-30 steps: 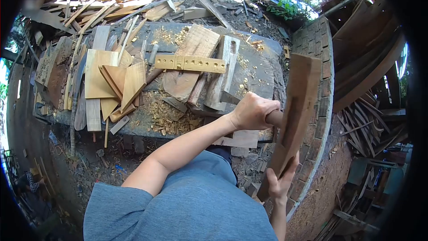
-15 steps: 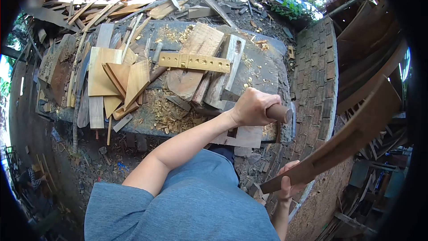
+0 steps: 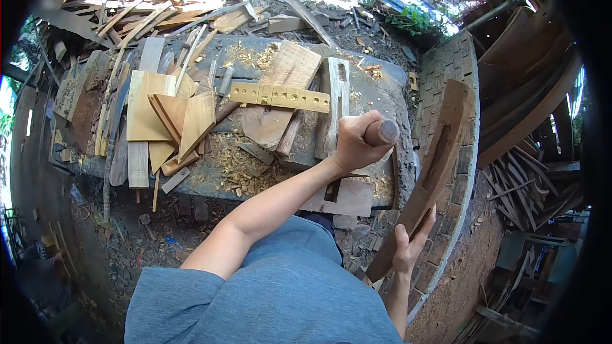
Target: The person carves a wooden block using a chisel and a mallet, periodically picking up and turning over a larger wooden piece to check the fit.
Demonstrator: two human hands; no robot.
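My left hand (image 3: 356,143) is wrapped round a thick round wooden handle (image 3: 384,132). The handle's blunt end points toward the camera; the rest of that tool is hidden by the fist. My right hand (image 3: 413,245) grips the lower part of a long curved wooden board (image 3: 440,159) between thumb and fingers. A narrow slot is cut along the board, which stands tilted upward at my right side. Under my left forearm lies a pale wooden piece with a dark notch (image 3: 352,197). Beyond the left hand is a weathered slotted wooden block (image 3: 333,99).
The dark workbench (image 3: 395,89) bears a yellow strip with holes (image 3: 280,95), a broad plank (image 3: 290,67), triangular offcuts (image 3: 197,118) and shavings (image 3: 245,175). A low brick wall (image 3: 468,127) runs along the right. Scrap wood (image 3: 146,6) is heaped behind.
The curved board has swung to the left and more upright in my right hand. My left hand has risen slightly, with the handle's end turned more toward the camera.
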